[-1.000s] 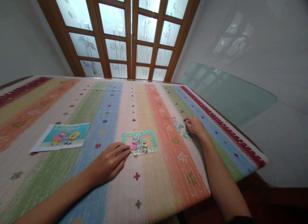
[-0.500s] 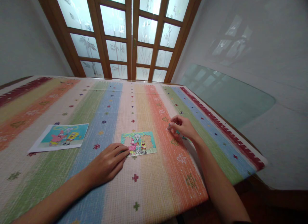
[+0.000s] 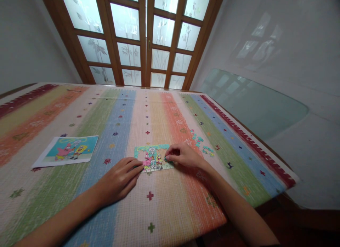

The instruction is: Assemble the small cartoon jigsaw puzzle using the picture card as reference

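A partly filled jigsaw puzzle (image 3: 152,161) with cartoon figures lies flat on the striped tablecloth (image 3: 170,201), with bare gaps in its left and right parts. Fingers outstretched, my left hand (image 3: 124,177) rests flat, its tips touching the puzzle's lower left edge. My right hand (image 3: 183,155) is at the puzzle's right side, thumb and forefinger pinched on a small teal puzzle piece (image 3: 165,158) beside the right gap. Just beyond that hand, several loose puzzle pieces (image 3: 197,137) are scattered on the cloth.
To the left lies a printed reference picture (image 3: 71,149) of the same cartoon figures on white paper. Wooden doors with frosted panes (image 3: 130,56) stand past the table's far edge. A white wall (image 3: 300,56) runs along the right.
My right hand has moved left from the loose pieces to the puzzle's right side with a piece pinched in it, uncovering the scattered pieces. My left hand has stayed put.
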### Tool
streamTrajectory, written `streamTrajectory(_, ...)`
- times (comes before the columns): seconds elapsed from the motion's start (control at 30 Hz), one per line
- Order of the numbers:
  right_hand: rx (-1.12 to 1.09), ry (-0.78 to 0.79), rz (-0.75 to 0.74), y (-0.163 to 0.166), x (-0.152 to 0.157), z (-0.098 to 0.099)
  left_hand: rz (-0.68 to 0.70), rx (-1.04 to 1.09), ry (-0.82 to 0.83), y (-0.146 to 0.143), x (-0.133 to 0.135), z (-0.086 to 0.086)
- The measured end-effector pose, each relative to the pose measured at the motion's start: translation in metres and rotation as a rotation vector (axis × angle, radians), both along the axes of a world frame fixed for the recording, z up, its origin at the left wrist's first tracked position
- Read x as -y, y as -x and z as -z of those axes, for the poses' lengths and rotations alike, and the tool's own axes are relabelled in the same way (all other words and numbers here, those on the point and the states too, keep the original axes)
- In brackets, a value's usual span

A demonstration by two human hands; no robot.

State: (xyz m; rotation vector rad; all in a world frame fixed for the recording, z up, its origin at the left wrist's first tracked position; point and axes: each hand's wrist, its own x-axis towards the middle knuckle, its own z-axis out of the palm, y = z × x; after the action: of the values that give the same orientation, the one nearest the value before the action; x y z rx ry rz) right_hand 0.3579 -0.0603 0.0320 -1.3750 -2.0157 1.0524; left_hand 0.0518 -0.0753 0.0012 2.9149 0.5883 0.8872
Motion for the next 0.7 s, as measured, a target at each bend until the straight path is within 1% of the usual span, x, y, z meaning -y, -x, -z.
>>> streamTrajectory(0.33, 0.034, 0.044, -0.024, 0.0006, -0.0005, -0.0008, 0.001, -0.002, -0.008, 0.0007, -0.0004, 0.0010)
streamTrajectory(0.7, 0.156, -0.006, -0.017, 0.0007, -0.0009, -0.0028, -0.001, 0.003, 0.009, 0.0005, -0.0003, 0.0007)
